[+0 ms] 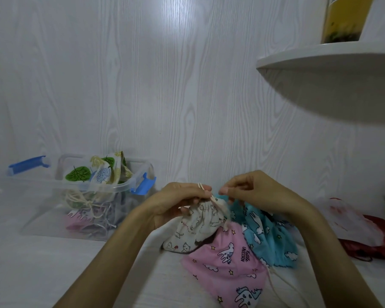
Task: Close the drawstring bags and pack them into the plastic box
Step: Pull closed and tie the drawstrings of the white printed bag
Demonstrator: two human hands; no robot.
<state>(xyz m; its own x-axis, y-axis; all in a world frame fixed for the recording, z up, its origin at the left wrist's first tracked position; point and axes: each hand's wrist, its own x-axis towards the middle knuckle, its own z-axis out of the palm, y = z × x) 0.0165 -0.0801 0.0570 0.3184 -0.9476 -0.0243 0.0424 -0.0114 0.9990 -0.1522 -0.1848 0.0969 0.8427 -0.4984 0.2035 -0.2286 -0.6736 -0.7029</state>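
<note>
A white drawstring bag with a cat print (pixel 197 227) is lifted a little off the white surface, its mouth gathered. My left hand (pixel 178 203) grips its neck, with the cream cord looped over the fingers. My right hand (pixel 251 187) pinches the cord at the bag's mouth. Under and beside it lie a pink unicorn bag (pixel 227 261) and a teal bag with white animals (pixel 269 232). At the left stands the clear plastic box (pixel 129 185) with blue clips, holding a leaf-print bag (pixel 93 174) and other bags beneath it.
A red bag under thin white plastic (pixel 365 232) lies at the far right. A rounded white shelf (pixel 333 85) juts out above the right side, carrying a yellow container (pixel 345 18). A white wood-grain wall stands close behind everything.
</note>
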